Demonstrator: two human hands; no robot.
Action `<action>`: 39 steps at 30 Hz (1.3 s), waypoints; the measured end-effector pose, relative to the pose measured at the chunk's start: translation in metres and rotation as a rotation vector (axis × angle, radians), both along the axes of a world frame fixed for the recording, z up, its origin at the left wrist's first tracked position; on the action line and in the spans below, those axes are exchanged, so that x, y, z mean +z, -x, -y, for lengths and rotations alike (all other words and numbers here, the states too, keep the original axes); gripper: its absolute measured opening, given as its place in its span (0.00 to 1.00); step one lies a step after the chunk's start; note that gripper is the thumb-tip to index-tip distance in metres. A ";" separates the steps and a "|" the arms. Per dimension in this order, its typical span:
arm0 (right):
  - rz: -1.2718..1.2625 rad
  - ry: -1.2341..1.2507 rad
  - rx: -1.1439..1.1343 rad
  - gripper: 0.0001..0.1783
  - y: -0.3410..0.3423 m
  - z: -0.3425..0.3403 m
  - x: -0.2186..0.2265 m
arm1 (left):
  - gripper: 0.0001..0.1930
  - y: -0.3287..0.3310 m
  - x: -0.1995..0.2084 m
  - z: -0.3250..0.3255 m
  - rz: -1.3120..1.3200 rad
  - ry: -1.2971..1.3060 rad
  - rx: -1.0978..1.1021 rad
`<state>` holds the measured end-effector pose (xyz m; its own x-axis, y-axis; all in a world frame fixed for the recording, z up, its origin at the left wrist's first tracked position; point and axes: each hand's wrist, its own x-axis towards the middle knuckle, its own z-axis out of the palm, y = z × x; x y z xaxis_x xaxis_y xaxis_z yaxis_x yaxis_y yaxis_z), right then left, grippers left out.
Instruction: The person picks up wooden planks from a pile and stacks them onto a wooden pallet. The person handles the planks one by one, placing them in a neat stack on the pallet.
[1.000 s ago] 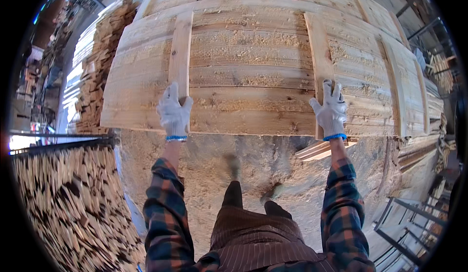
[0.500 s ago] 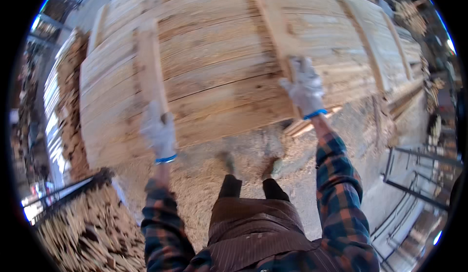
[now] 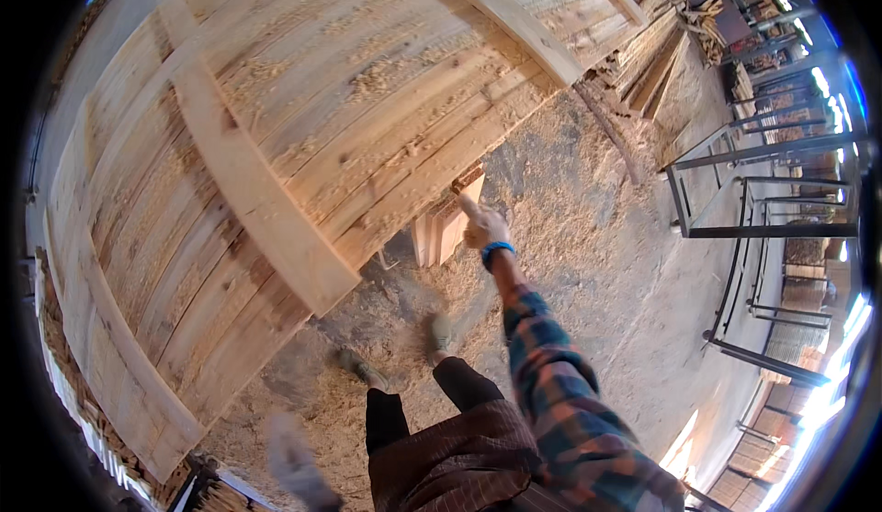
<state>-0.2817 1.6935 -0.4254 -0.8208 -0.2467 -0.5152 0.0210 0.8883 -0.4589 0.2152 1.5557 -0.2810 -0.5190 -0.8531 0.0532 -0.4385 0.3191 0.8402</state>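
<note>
My right hand (image 3: pixel 487 225), with a blue cuff at the wrist, reaches down to a short stack of light wooden boards (image 3: pixel 443 229). The stack pokes out from under the front edge of a large plank panel (image 3: pixel 386 126). The fingers of this hand are curled at the edge of the nearest board, one of them stretched along it; how firm the grip is does not show. My left hand (image 3: pixel 296 464), in a pale glove, hangs low beside my legs, away from the panel. Motion smears its fingers. Wide crosspieces lie over the panel, one (image 3: pixel 262 181) nearest me.
Sawdust and shavings (image 3: pixel 528 191) cover the concrete floor around my shoes (image 3: pixel 363 370). Dark metal frames (image 3: pixel 772 232) stand at the right. More timber (image 3: pixel 652 62) is piled beyond the panel's right end. Other wood pieces (image 3: pixel 225 495) lie at the lower left.
Both hands have left the panel's crosspieces. My right hand has gone down to the boards below the edge, and my left has dropped low. The view has turned right.
</note>
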 end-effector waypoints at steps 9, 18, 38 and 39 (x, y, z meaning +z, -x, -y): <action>0.427 0.504 -0.270 0.45 -0.026 -0.010 -0.013 | 0.11 0.178 -0.122 -0.101 -0.211 -1.476 0.293; 0.707 0.510 0.054 0.21 -0.179 -0.086 -0.005 | 0.17 0.249 -0.260 -0.146 -0.111 -1.854 0.232; -0.086 0.597 1.078 0.44 -0.417 0.223 0.219 | 0.24 -0.325 -0.062 -0.182 -1.006 -0.755 1.631; -0.196 0.549 1.087 0.47 -0.427 0.250 0.232 | 0.25 -0.343 -0.044 -0.175 -0.997 -0.691 1.675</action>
<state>0.1453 1.4431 -0.1938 -0.1055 -0.9942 -0.0192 -0.7191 0.0896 -0.6891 0.5580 1.7308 -0.3252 0.6099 -0.3639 -0.7039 0.6775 -0.2213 0.7014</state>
